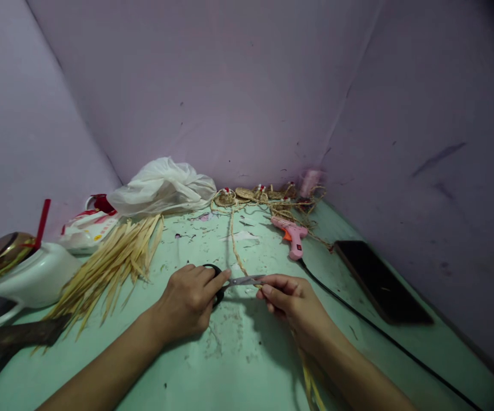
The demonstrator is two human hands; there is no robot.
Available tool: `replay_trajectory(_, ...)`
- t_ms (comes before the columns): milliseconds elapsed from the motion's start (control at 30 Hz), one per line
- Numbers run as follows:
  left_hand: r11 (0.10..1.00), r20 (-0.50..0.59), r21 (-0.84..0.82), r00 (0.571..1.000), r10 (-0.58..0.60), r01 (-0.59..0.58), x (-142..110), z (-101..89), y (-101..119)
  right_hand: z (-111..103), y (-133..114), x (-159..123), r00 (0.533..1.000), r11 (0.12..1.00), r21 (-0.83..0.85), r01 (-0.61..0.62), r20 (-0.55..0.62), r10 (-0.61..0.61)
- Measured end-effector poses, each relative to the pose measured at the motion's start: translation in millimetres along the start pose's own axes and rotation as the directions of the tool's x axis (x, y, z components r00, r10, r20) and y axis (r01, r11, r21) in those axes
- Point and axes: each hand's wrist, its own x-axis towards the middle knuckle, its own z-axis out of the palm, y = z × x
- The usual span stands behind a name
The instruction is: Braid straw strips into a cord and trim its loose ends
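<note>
My left hand (191, 299) is wrapped round the black handles of a pair of scissors (243, 281), whose blades point right. Between the thumb and fingers of my right hand (292, 299) is the near end of a braided straw cord (235, 240). The blades lie right at the cord, close to my right fingertips. From there the cord runs away over the table toward the wall. Loose straw strands (309, 377) hang below my right hand toward the front edge of the view.
Dried straw strips (113, 268) and a white pot (43, 274) stand left, near a white plastic bag (161, 185). Woven straw pieces (247, 195) line the wall. A pink glue gun (292, 234), its black cable (358, 314) and a phone (381, 279) lie right.
</note>
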Motion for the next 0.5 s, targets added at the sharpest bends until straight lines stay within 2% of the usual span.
replay_trajectory(133, 1.000, 0.037, -0.011, 0.999, 0.013, -0.012, -1.2, 0.3, -1.7, -0.6, -1.1, 0.7, 1.000, 0.999, -0.038, 0.017, 0.013, -0.016)
replay_trajectory(500, 1.000, 0.051, -0.024, 0.998, 0.020, -0.019, -3.6, 3.2, -0.3, 0.6, -2.1, 0.7, 1.000, 1.000, -0.023, 0.005, -0.012, -0.006)
